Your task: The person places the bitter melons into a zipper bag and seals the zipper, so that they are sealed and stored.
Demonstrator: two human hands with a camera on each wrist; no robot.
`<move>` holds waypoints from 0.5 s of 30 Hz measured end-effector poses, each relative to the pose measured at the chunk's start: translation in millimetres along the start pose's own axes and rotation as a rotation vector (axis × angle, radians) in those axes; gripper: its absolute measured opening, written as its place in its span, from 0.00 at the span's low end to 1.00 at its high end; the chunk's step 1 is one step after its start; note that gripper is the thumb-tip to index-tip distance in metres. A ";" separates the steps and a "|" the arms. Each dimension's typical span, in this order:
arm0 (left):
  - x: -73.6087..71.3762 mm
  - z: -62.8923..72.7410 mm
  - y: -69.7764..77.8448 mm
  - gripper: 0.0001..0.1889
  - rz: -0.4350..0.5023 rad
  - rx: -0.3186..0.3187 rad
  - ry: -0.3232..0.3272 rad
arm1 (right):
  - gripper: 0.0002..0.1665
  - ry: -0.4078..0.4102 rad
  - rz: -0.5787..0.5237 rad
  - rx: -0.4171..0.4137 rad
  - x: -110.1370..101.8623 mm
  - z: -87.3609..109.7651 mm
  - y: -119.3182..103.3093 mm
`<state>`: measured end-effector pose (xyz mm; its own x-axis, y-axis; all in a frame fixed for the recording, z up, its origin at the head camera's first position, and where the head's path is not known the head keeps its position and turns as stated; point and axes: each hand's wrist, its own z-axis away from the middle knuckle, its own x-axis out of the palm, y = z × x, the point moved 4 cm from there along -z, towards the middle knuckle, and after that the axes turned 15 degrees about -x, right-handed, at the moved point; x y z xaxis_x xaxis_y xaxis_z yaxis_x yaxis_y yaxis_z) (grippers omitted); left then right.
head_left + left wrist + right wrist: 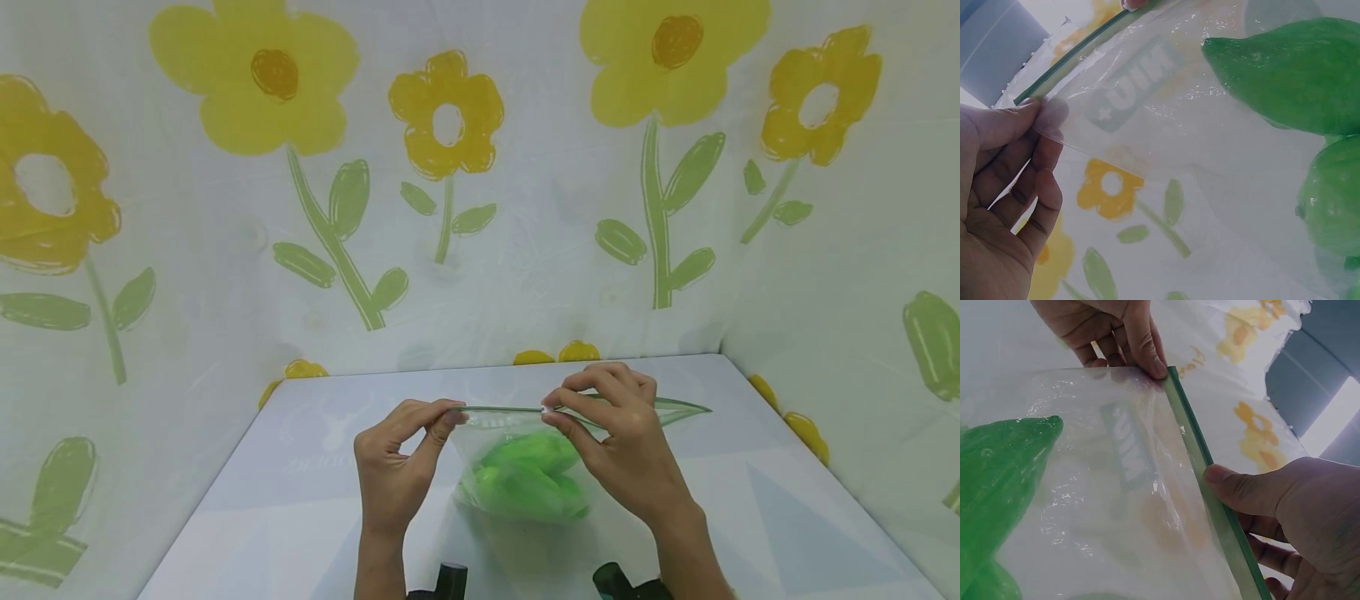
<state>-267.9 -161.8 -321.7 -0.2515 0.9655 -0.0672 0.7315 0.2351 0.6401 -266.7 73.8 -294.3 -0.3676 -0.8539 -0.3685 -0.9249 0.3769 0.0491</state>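
A clear zip bag with a green zip strip holds several green mangoes. At the strip's left end, my left hand pinches the corner of the bag between thumb and fingers. My right hand pinches the strip around its middle, where a small white slider shows at the fingertips. Left of the slider the strip looks like one line; to its right the two green edges spread apart. Pale printed lettering lies under the strip in the right wrist view.
The bag is over a white table with faint pale-blue shapes. Behind and at both sides hangs a white cloth printed with yellow flowers. Two dark cylindrical ends show at the bottom edge, near the wrists.
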 end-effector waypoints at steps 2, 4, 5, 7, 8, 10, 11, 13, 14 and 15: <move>0.0 0.1 -0.6 0.14 0.002 -0.002 -0.002 | 0.20 0.000 -0.003 0.000 -0.3 0.2 0.1; -0.1 0.2 -1.0 0.14 0.005 -0.005 -0.004 | 0.20 0.000 -0.006 0.000 -0.7 0.5 0.2; -0.2 0.3 -1.1 0.14 0.005 -0.007 -0.004 | 0.20 -0.001 -0.007 0.001 -0.8 0.6 0.2; -0.3 0.3 -0.8 0.14 0.006 -0.007 -0.004 | 0.20 -0.004 -0.005 0.001 -1.1 0.9 0.4; -0.4 0.3 -0.5 0.14 0.006 -0.007 -0.004 | 0.20 -0.005 -0.004 0.000 -1.4 1.0 0.5; -0.5 0.3 0.0 0.14 0.007 -0.006 -0.003 | 0.20 -0.007 0.000 -0.001 -1.8 1.3 0.7; -0.6 0.2 0.2 0.14 0.008 -0.006 -0.003 | 0.21 -0.008 0.002 -0.002 -2.1 1.4 0.8; -0.7 0.1 0.4 0.14 0.010 -0.004 -0.003 | 0.21 -0.009 0.005 -0.002 -2.7 1.7 1.0; -0.8 0.1 0.4 0.14 0.010 -0.004 -0.004 | 0.21 -0.008 0.006 -0.002 -3.0 1.9 1.1; -0.8 0.1 0.2 0.14 0.011 -0.005 -0.004 | 0.21 -0.008 0.005 -0.002 -3.2 2.0 1.2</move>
<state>-267.5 -162.5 -321.5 -0.2413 0.9684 -0.0631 0.7312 0.2242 0.6443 -266.5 77.8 -295.0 -0.3716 -0.8492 -0.3753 -0.9232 0.3807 0.0528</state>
